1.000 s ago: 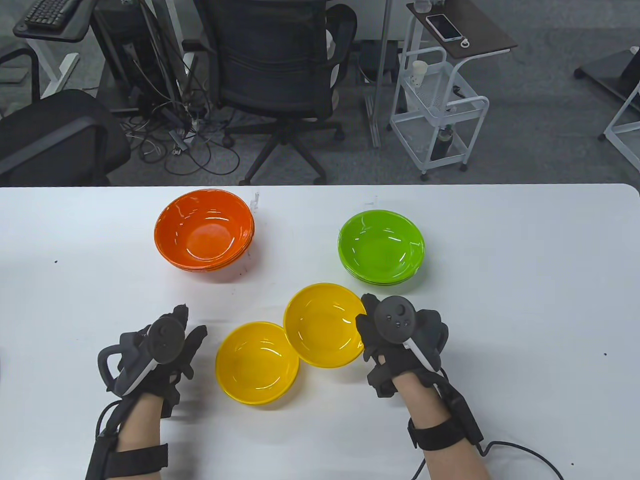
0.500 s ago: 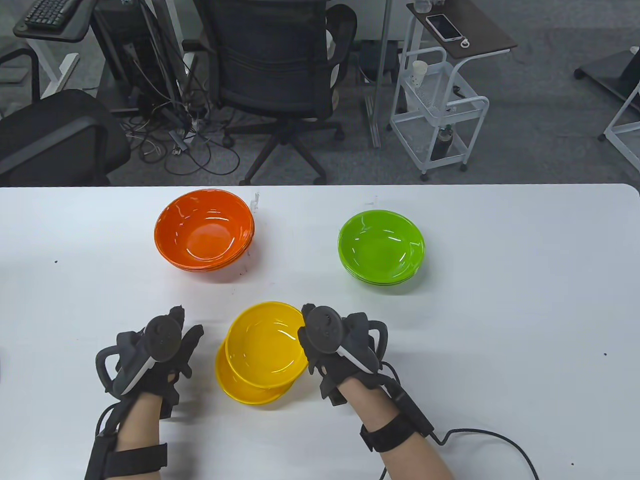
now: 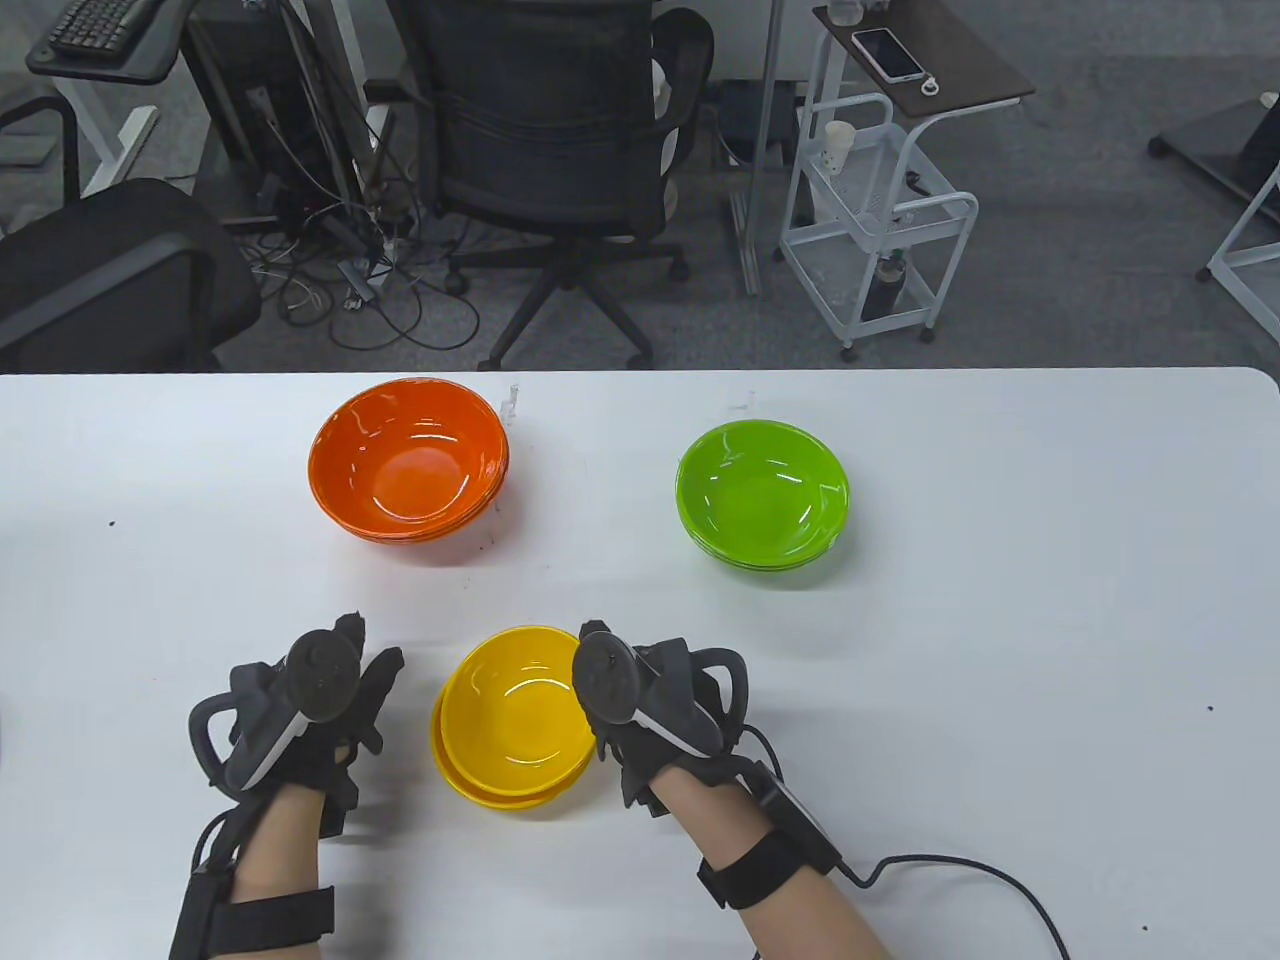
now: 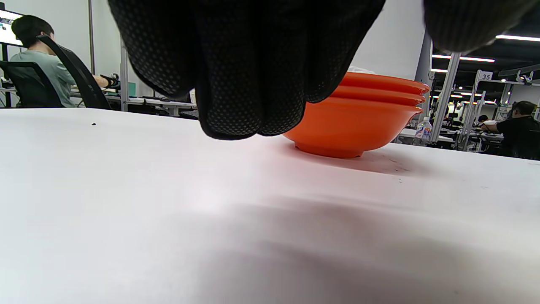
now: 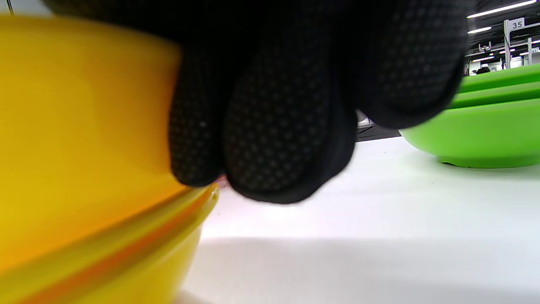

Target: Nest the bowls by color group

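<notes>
Two yellow bowls sit near the table's front. The upper yellow bowl (image 3: 520,705) sits tilted inside the lower yellow bowl (image 3: 490,785). My right hand (image 3: 610,690) grips the upper bowl's right rim; in the right wrist view its fingers (image 5: 278,139) press on that bowl's outer wall (image 5: 76,139). A stack of orange bowls (image 3: 408,460) stands at the back left, also in the left wrist view (image 4: 358,122). A stack of green bowls (image 3: 763,495) stands at the back right, also in the right wrist view (image 5: 485,126). My left hand (image 3: 340,690) rests left of the yellow bowls, holding nothing.
The white table (image 3: 1000,650) has bare surface to the right and at the far left. Its far edge runs behind the orange and green stacks. A cable (image 3: 960,880) trails from my right wrist across the front right.
My right hand carried the upper yellow bowl left and down, from beside the other yellow bowl to inside it. My left hand has barely moved.
</notes>
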Action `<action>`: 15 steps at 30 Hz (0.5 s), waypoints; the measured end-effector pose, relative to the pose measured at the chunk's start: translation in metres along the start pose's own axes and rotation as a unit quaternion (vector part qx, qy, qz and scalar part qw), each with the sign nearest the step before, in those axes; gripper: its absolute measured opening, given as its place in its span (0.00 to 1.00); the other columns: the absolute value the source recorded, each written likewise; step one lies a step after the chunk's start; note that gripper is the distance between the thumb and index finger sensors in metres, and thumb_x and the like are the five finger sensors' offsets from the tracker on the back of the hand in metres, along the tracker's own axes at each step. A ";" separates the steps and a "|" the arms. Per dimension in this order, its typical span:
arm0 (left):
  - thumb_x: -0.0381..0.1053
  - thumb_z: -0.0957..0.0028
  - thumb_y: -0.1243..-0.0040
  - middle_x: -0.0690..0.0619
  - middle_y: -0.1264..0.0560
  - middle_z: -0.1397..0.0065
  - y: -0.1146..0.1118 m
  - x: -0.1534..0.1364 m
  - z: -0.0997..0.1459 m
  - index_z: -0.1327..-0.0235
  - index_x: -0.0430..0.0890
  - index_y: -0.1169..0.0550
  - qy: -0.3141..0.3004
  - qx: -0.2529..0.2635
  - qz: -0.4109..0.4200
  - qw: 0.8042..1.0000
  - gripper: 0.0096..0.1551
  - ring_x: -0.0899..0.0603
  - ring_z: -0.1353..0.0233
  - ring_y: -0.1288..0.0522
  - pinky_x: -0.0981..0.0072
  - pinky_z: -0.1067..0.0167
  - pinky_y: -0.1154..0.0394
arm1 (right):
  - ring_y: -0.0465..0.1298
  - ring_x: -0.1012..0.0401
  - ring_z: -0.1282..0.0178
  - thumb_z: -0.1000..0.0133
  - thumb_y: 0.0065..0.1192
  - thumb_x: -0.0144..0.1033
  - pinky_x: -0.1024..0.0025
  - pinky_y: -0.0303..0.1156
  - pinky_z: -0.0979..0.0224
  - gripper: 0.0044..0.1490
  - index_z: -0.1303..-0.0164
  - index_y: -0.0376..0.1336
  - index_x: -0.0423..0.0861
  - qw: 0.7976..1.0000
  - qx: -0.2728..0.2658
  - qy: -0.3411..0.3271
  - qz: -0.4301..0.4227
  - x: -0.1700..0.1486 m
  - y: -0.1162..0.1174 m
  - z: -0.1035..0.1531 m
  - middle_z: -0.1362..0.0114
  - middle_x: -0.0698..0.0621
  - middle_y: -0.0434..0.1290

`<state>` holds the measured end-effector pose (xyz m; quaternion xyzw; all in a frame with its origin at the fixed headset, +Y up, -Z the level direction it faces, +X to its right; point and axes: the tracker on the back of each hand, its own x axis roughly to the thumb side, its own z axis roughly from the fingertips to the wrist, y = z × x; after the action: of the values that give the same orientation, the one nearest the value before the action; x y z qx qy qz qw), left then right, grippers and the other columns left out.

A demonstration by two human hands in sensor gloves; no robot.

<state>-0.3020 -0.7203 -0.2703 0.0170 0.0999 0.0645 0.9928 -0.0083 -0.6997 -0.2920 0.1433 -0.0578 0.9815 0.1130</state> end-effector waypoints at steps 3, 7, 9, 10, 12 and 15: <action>0.74 0.53 0.48 0.51 0.15 0.33 0.000 0.000 0.000 0.31 0.55 0.22 0.001 -0.001 0.002 1.000 0.41 0.43 0.37 0.12 0.50 0.35 0.22 | 0.89 0.62 0.71 0.54 0.70 0.48 0.62 0.83 0.56 0.32 0.45 0.71 0.44 1.000 0.001 -0.005 0.009 0.002 0.001 0.001 0.64 0.57 0.87; 0.74 0.53 0.48 0.51 0.15 0.33 0.000 0.000 0.000 0.31 0.55 0.21 0.001 -0.002 0.000 1.000 0.41 0.43 0.37 0.12 0.50 0.35 0.22 | 0.89 0.63 0.71 0.55 0.71 0.50 0.62 0.83 0.56 0.31 0.46 0.73 0.46 1.000 -0.012 -0.011 0.025 0.003 0.000 0.003 0.64 0.58 0.87; 0.74 0.53 0.48 0.51 0.15 0.33 0.000 -0.001 0.000 0.31 0.55 0.21 0.006 -0.001 -0.001 1.000 0.41 0.43 0.37 0.12 0.49 0.35 0.22 | 0.89 0.63 0.70 0.56 0.71 0.52 0.62 0.83 0.55 0.32 0.46 0.73 0.47 0.999 -0.015 -0.012 0.032 0.002 -0.001 0.004 0.64 0.59 0.87; 0.74 0.54 0.48 0.50 0.15 0.33 0.000 -0.001 0.000 0.31 0.55 0.21 0.011 0.001 -0.002 1.000 0.41 0.43 0.38 0.12 0.49 0.35 0.22 | 0.89 0.63 0.70 0.56 0.71 0.53 0.62 0.83 0.55 0.32 0.46 0.73 0.47 0.999 -0.014 -0.012 0.032 0.002 -0.001 0.004 0.63 0.59 0.87; 0.74 0.53 0.48 0.50 0.15 0.33 0.000 -0.001 0.000 0.31 0.55 0.22 0.009 0.001 -0.001 1.000 0.41 0.43 0.37 0.12 0.50 0.35 0.22 | 0.89 0.62 0.69 0.56 0.72 0.53 0.62 0.82 0.54 0.32 0.46 0.73 0.47 1.000 -0.006 -0.008 0.024 0.000 -0.003 0.004 0.63 0.59 0.86; 0.74 0.53 0.48 0.50 0.15 0.33 0.000 -0.001 0.000 0.31 0.55 0.21 0.011 0.001 0.001 1.000 0.41 0.43 0.38 0.12 0.49 0.35 0.22 | 0.89 0.61 0.65 0.57 0.71 0.54 0.60 0.82 0.52 0.35 0.44 0.72 0.48 1.000 -0.006 -0.004 0.022 -0.004 -0.005 0.004 0.59 0.58 0.86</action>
<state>-0.3034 -0.7208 -0.2701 0.0171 0.1110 0.0652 0.9915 -0.0026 -0.6964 -0.2884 0.1448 -0.0674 0.9828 0.0924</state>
